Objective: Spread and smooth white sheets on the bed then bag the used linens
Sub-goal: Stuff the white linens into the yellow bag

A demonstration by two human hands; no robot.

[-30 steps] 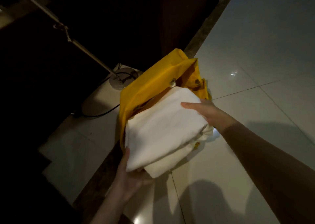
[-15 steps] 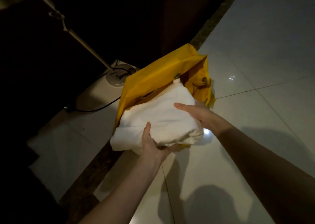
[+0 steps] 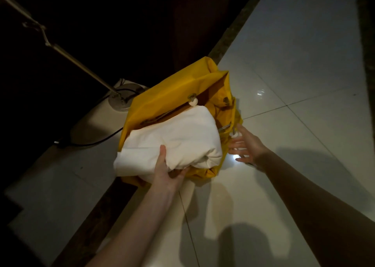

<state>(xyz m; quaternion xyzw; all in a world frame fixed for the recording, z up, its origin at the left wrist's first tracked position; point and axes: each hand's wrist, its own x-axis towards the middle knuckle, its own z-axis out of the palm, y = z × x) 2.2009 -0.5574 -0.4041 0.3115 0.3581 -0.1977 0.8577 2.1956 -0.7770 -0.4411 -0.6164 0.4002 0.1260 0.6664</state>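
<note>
The pale tiled floor filled the right of the frame. At centre a yellow bag gaped around a bulky, creased white linen bundle. The left hand gripped the bundle's near edge; the right hand hovered beside the bag, fingers spread, holding nothing.

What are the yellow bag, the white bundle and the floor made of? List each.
Yellow bag: likely coated synthetic fabric; smooth, stiff folds, slight sheen.
White folded bundle: matte woven cloth, probably cotton; soft creases.
Pale floor: glazed tile or polished stone; glossy reflections, grout lines.
</note>
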